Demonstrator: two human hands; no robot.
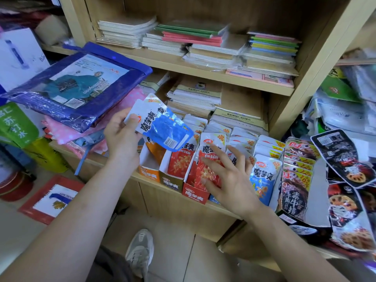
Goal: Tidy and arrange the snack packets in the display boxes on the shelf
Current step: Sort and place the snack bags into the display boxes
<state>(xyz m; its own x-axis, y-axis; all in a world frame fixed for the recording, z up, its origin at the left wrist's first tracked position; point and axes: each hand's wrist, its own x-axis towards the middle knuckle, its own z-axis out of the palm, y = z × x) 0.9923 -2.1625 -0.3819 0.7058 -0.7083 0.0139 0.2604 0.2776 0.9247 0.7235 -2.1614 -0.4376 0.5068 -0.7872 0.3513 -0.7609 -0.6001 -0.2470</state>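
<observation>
My left hand grips a blue and white snack packet, held tilted above the left end of the row of display boxes. My right hand has its fingers spread and straight, touching the front red packet in the red display box. To its left stand an olive box with red-orange packets and an orange box that looks nearly empty. A blue packet fronts the row on the right, beside dark brown packets.
Stacks of notebooks lie behind the boxes and on the upper shelf. A blue raincoat package overhangs on the left. Black lotus-root packets are heaped on the right. My shoe is on the floor below.
</observation>
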